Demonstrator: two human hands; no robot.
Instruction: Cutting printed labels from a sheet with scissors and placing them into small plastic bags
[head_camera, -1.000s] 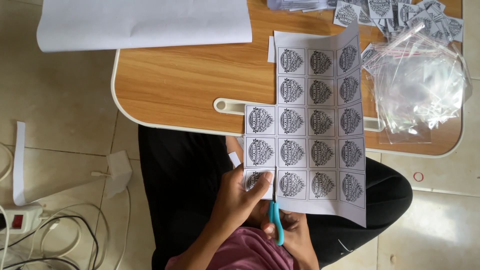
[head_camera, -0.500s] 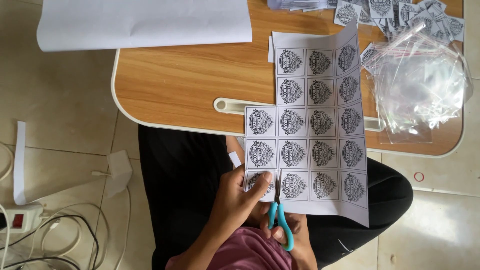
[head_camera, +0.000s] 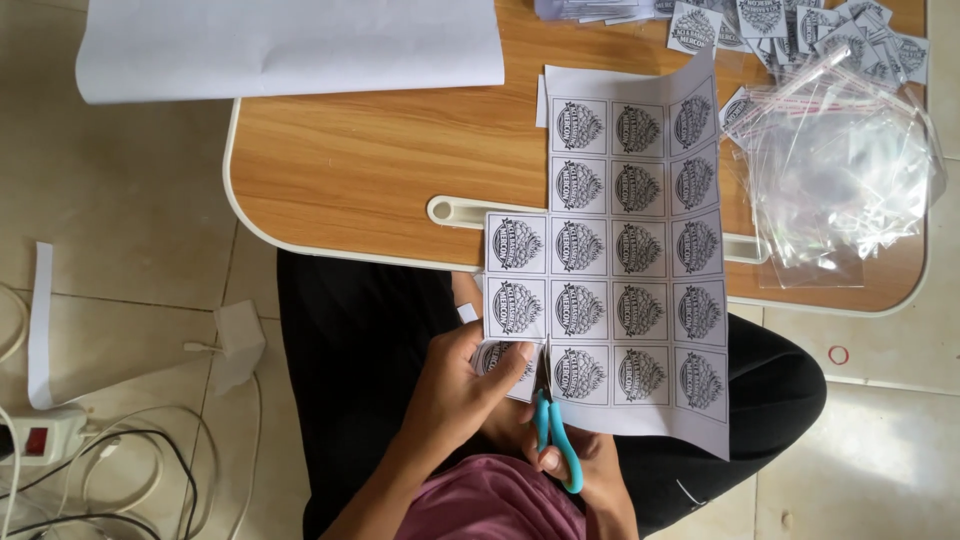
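Your left hand (head_camera: 470, 385) pinches the bottom-left label of the printed sheet (head_camera: 635, 290), fingers closed on the paper just beside the cut line. Your right hand (head_camera: 585, 470) grips the teal scissors (head_camera: 555, 440), fingers through the handles, with the blades pointing up into the lower edge of the sheet between the first and second columns of round emblems. The sheet hangs over the near edge of the tabletop (head_camera: 380, 170), its top part lying on the wood and its lower part over your lap. On the tabletop to the right of the sheet lies a heap of clear plastic bags (head_camera: 840, 180); above the sheet, cut labels (head_camera: 800, 25) are scattered. A large white paper (head_camera: 290, 45) lies to the sheet's upper left.
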